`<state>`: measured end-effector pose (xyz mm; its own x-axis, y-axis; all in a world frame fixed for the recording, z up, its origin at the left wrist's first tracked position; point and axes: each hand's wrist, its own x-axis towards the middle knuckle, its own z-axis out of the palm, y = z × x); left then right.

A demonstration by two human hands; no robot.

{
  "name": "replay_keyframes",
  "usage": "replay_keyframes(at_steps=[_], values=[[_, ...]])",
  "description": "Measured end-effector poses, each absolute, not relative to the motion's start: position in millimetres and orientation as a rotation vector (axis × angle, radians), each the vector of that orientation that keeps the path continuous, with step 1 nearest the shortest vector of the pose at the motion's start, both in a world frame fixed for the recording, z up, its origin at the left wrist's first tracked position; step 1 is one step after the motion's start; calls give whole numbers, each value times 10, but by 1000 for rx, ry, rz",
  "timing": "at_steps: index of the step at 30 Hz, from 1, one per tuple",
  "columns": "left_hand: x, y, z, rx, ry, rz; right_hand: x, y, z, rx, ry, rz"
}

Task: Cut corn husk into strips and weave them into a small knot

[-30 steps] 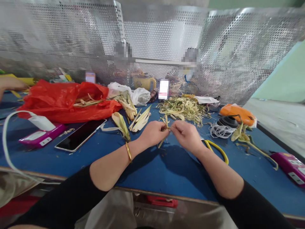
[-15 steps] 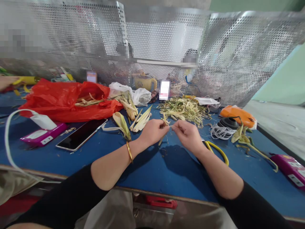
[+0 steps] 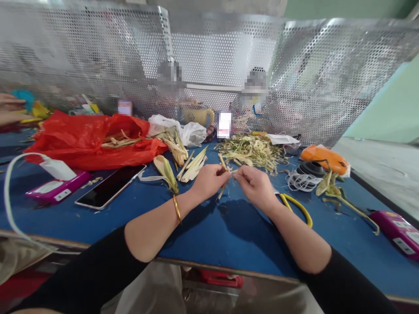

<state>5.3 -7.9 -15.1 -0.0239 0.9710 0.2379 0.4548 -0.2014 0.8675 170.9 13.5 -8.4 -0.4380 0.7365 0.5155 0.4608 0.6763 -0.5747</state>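
Observation:
My left hand point(image 3: 211, 179) is closed round a thin dry stalk-like piece of husk point(image 3: 222, 160), whose ends stick out above and below the fingers. My right hand point(image 3: 255, 185) is pinched on the tip of a thin pale strip point(image 3: 232, 171) that runs across from the left fingers; whether it is husk or thread is hard to tell. Left of my left hand lie pale husk leaves point(image 3: 195, 165) and a folded husk point(image 3: 166, 172). Behind the hands spreads a heap of shredded husk point(image 3: 255, 150). Beside my right forearm is a yellow-handled tool point(image 3: 306, 213), partly hidden.
A red plastic bag point(image 3: 81, 148) with husks, a phone point(image 3: 111, 187) and a purple power strip point(image 3: 55, 187) with a white cable are at left. White cord point(image 3: 303, 182) and an orange packet point(image 3: 324, 158) lie at right. A perforated metal screen point(image 3: 222, 52) borders the blue table point(image 3: 209, 244).
My right hand has shifted slightly against the left, and the stalk in my left hand leans more to the left. At far left, another person's hand has moved, with a blue item now showing.

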Motion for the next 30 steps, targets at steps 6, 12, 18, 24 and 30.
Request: replay_keyframes(at_steps=[6,12,18,24,30], values=[[7,-152,-56,1768,1043,895,1746,242,-104,-968,-2033,696],[46,-99,-77,1386,1090,1281,1713,208,-86,-950,-1917,803],[45,-109,-127,1933,1571,1046,1701,134,-99,-926,-2126,431],[4,-148,-48,1644,982,928,1728,260,-116,-985,-1998,806],[53,-94,-86,1332,1134,1279,1707,206,-107,-973,-1962,752]])
